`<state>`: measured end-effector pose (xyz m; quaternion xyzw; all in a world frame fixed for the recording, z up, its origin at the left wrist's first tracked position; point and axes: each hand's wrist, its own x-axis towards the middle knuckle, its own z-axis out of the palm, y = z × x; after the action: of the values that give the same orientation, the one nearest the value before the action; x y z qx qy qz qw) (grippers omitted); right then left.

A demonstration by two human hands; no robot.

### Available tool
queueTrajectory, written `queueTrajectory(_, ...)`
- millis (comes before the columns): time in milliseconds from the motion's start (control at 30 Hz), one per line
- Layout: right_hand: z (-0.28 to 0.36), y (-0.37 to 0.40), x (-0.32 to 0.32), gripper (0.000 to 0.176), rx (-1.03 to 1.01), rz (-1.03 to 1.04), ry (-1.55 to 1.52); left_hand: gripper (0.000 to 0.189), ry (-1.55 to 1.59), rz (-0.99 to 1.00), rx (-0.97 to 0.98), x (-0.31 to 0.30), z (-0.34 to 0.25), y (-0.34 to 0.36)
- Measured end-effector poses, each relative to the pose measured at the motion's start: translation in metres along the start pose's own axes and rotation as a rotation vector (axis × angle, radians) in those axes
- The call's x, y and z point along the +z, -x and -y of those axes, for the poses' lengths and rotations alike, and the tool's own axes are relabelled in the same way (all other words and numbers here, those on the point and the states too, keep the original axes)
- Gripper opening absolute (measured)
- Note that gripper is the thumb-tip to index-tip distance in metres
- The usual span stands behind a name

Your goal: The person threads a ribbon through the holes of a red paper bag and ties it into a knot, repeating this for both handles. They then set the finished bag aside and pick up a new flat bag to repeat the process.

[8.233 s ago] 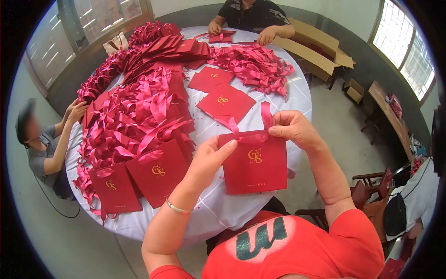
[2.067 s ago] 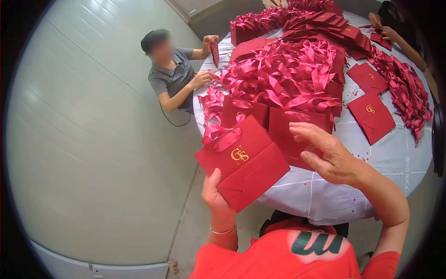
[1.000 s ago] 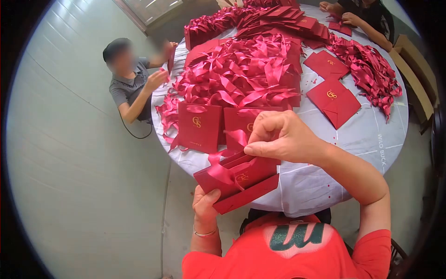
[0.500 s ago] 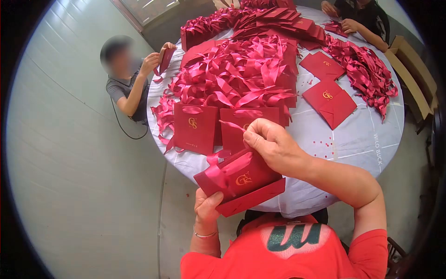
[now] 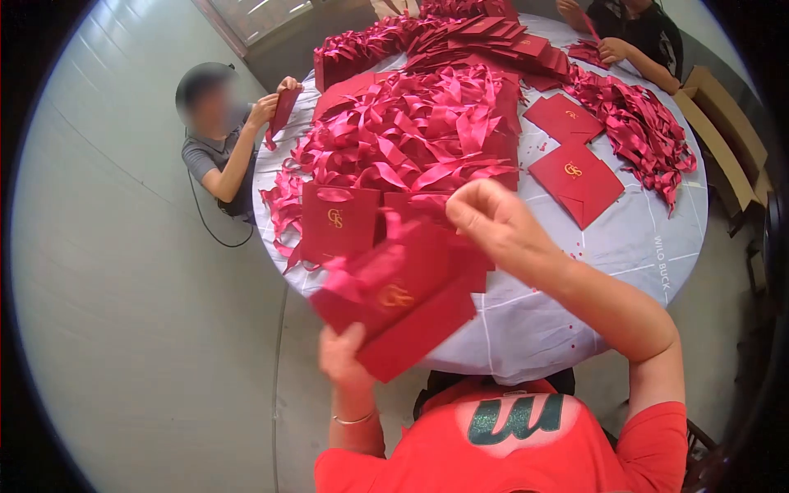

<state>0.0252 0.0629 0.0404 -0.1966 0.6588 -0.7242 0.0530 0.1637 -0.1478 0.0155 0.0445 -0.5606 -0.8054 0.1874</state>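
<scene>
A dark red paper bag [image 5: 411, 308] with a gold logo and a pink ribbon hangs tilted over the near left edge of the table, blurred by motion. My left hand [image 5: 345, 355] grips its lower left corner. Above the bag's upper right side, my right hand [image 5: 491, 215] has thumb and forefinger pinched together; whatever sits between them is too small to make out. Just beyond lies a red bag [image 5: 339, 220] with the same logo, beside a large heap of pink ribbons [image 5: 436, 123] on red bags.
The round table has a white cloth [image 5: 509, 329]. Two flat red bags [image 5: 578, 182] and a ribbon pile [image 5: 641, 123] lie on the right. A cardboard box [image 5: 723, 135] stands beyond. One co-worker [image 5: 218, 148] at the left and another [image 5: 633, 41] at the far right handle red pieces.
The held bag has moved left and slightly down with my left hand. My right hand has risen a little, and the ribbon end seen at its fingertips no longer shows clearly.
</scene>
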Motion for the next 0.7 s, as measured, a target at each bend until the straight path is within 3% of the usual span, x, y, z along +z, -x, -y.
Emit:
queueTrajectory(133, 0.013, 0.007, -0.041, 0.026, -0.016, -0.066, 0.017, 0.045, 0.049, -0.072, 0.225, 0.010, -0.029, -0.014)
queueTrajectory(200, 0.018, 0.013, -0.054, 0.027, 0.025, -0.059, -0.001, 0.044, -0.027, -0.107, 0.219, 0.017, -0.028, -0.023)
queueTrajectory(233, 0.019, 0.017, -0.057, 0.027, 0.041, -0.090, 0.020, 0.044, -0.135, -0.235, 0.201, 0.029, -0.017, -0.028)
queueTrajectory(300, 0.014, 0.024, -0.062, 0.027, 0.057, -0.133, 0.024, 0.054, -0.483, -0.153, -0.143, 0.059, -0.007, -0.031)
queueTrajectory(367, 0.008, 0.032, -0.067, 0.027, 0.076, -0.151, 0.041, 0.074, -0.714, 0.150, 0.304, 0.077, 0.050, -0.043)
queueTrajectory(400, 0.005, 0.035, -0.071, 0.027, 0.086, -0.166, 0.054, 0.093, -0.831, 0.236, 0.266, 0.081, 0.070, -0.049)
queueTrajectory(433, 0.003, 0.039, -0.076, 0.027, 0.085, -0.170, 0.056, 0.099, -0.904, 0.233, 0.365, 0.090, 0.082, -0.051)
queueTrajectory(567, -0.005, 0.054, -0.099, 0.024, 0.175, -0.163, 0.071, 0.101, -0.922, 0.268, 0.426, 0.093, 0.067, -0.047)
queueTrajectory(700, -0.011, 0.062, -0.116, 0.023, 0.239, -0.089, 0.082, 0.107, -1.131, 0.360, 0.328, 0.071, 0.046, -0.036)
